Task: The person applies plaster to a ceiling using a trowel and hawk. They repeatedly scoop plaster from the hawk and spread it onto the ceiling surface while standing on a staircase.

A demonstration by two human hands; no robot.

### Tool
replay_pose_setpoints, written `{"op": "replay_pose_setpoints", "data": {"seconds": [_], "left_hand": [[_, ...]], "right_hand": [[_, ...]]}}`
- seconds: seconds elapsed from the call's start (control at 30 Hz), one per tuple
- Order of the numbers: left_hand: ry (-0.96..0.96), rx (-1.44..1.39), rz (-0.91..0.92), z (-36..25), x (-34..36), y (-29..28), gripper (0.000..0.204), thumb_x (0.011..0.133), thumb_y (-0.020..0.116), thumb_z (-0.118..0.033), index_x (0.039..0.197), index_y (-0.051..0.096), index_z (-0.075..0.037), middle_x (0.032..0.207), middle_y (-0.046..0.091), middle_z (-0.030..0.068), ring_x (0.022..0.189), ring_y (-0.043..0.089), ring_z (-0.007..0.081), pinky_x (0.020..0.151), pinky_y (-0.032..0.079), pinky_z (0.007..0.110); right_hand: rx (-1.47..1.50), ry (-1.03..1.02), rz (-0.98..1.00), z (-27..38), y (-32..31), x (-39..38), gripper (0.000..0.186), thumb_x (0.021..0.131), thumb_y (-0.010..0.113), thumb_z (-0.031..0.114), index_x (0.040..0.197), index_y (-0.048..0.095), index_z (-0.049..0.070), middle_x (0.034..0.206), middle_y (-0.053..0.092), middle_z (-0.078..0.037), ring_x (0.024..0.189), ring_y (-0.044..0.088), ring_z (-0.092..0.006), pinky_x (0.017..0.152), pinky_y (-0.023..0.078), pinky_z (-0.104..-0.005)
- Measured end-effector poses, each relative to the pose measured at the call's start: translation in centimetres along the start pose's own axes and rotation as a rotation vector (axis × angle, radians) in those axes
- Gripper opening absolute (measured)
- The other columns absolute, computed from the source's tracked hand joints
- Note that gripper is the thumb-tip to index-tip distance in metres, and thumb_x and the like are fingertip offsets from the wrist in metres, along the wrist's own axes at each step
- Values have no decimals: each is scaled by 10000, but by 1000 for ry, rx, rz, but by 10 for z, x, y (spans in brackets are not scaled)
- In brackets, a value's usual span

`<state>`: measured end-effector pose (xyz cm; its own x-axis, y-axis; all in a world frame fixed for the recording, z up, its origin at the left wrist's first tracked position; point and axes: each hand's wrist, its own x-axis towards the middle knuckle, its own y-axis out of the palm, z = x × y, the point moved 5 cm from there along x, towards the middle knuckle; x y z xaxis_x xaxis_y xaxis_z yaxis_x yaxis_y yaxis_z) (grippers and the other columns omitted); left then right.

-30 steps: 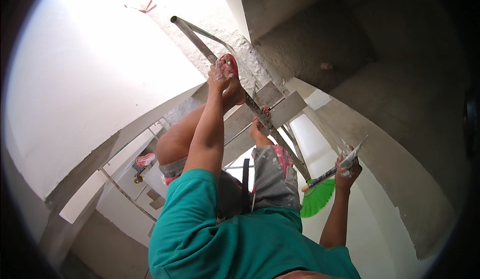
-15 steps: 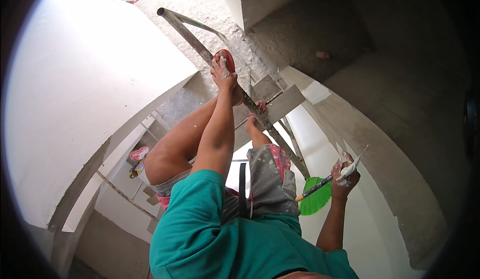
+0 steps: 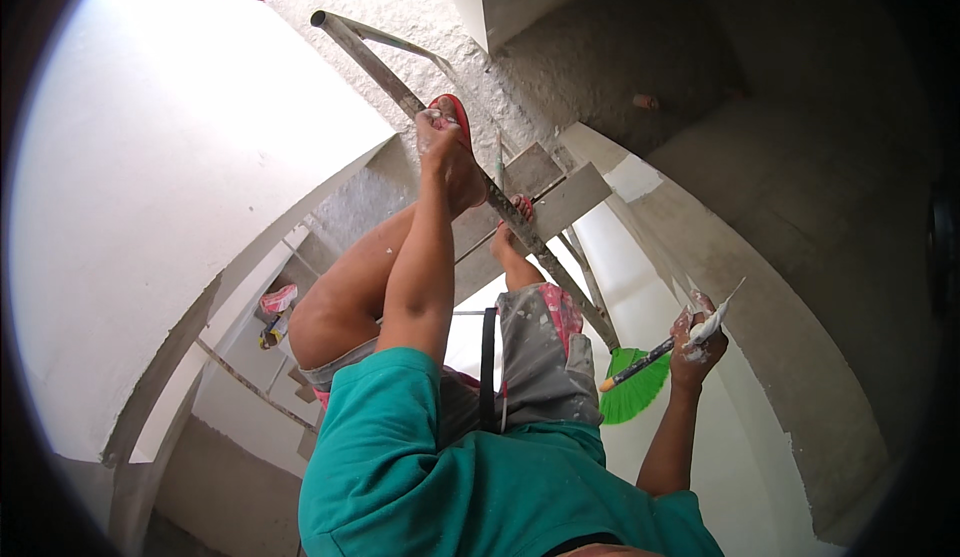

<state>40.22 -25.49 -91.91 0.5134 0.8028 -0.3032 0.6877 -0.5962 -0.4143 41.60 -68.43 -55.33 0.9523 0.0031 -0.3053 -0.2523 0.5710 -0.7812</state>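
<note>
In front of me my left hand [image 3: 440,135], smeared with white, is held over my raised foot in a red flip-flop [image 3: 459,117]. Its fingers are curled together, and what they hold, if anything, cannot be made out. The foot rests by a paint-spotted metal pole [image 3: 385,79]. Off to the right, my right hand [image 3: 696,352] is closed around a tool with a dark, yellow-ended handle [image 3: 640,365]. A pointed, white-coated end [image 3: 715,325] sticks out beyond the fingers; whether it is a brush or a blade is unclear.
My other foot stands on a grey plank [image 3: 570,202] across the metal frame. Below the right hand shows a green broom head [image 3: 637,392]. A white wall ledge [image 3: 200,157] rises at left, a curved plastered edge [image 3: 740,267] at right. A red-and-white item [image 3: 278,299] lies lower left.
The fingers of my left hand have curled in from lying stretched over the foot, and its forearm has shifted slightly left. My right hand has moved slightly right with the tool.
</note>
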Motion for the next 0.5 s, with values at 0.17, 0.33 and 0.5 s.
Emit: {"op": "replay_pose_setpoints", "data": {"seconds": [0.17, 0.33, 0.5], "left_hand": [[-296, -285, 85, 10, 51, -43, 444, 784, 530, -153, 1202, 575, -10, 1015, 578, 108, 901, 550, 200, 845, 453, 336], [-175, 549, 124, 41, 87, -50, 825, 772, 577, -225, 1517, 240, -107, 1483, 264, 319, 1373, 299, 452, 1106, 316, 484], [-168, 783, 241, 6, 121, -34, 1011, 783, 583, -128, 1533, -81, -263, 1581, 34, 233, 1392, 210, 515, 1088, 257, 632]], "right_hand": [[90, 32, -14, -16, 6, -3, 197, 860, 578, 53, 1025, 631, -41, 621, 611, -72, 482, 556, -145, 494, 465, -298], [117, 39, 15, -24, 18, 2, 251, 839, 593, 38, 1082, 623, -18, 601, 552, -24, 497, 532, -107, 486, 456, -270], [-40, -17, 47, -35, 24, 2, 270, 843, 617, 96, 1096, 624, 1, 584, 531, -10, 487, 529, -104, 469, 445, -277]]}}
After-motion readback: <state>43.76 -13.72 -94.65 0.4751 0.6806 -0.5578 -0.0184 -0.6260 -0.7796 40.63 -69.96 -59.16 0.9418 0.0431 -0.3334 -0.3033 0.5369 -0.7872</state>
